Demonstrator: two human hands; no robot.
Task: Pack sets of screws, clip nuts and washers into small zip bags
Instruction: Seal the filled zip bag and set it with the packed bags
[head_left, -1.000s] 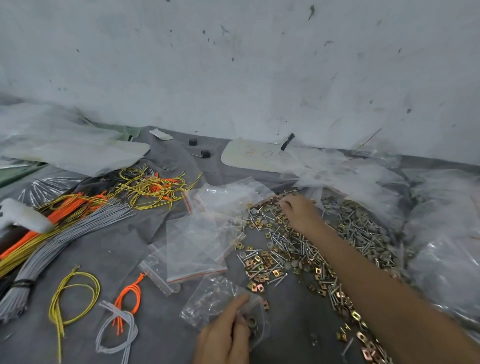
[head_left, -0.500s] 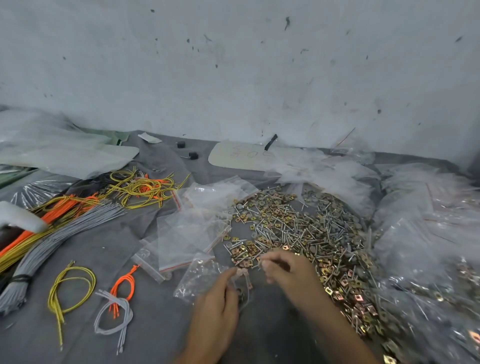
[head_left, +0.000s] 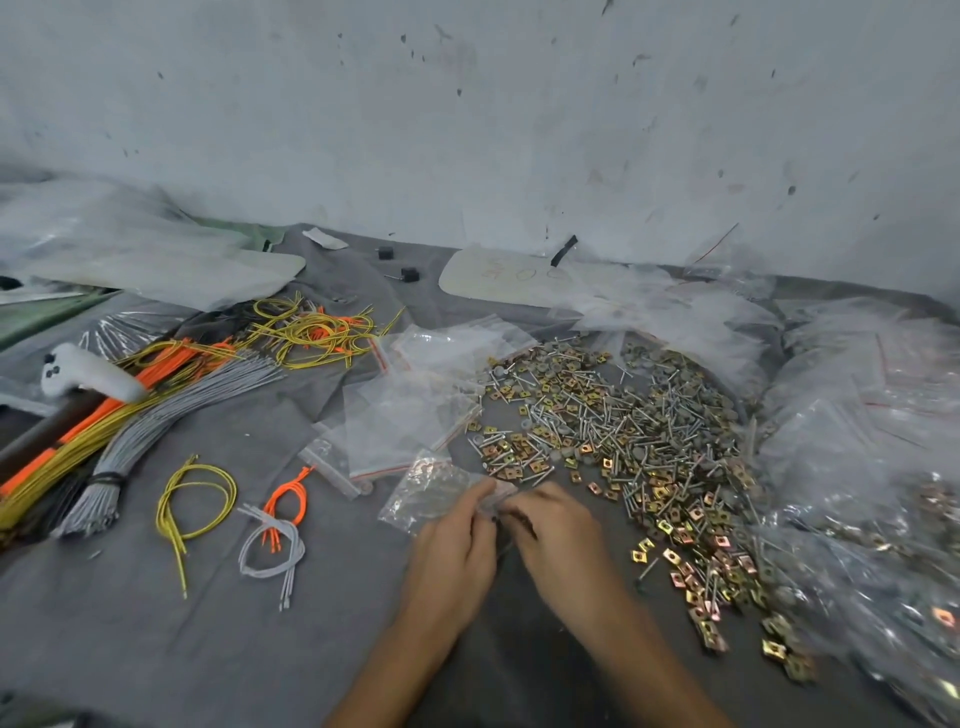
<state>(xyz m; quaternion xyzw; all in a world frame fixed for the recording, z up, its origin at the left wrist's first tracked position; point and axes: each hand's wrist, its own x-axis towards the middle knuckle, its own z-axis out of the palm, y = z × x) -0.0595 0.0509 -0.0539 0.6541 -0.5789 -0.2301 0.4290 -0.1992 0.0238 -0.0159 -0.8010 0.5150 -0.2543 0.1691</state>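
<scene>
Zip bag (head_left: 431, 488) – just left of hardware pile (head_left: 623, 431), at both hands' fingertips | left hand (head_left: 457, 545) – pinching its edge | right hand (head_left: 556, 530) – fingers curled at its mouth, grasp too blurred to tell | spare bags (head_left: 405, 415) – left of pile

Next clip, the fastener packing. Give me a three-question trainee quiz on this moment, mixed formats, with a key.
1. True or false: the left hand grips the small clear zip bag.
2. The loose pile of silver screws and brass-coloured clip nuts lies where from that hand? A) to its left B) to its right C) underneath it
3. Fill in: the thin wire loop just left of the orange wire loop is ____.
Key: 1 true; 2 B; 3 yellow.
</scene>
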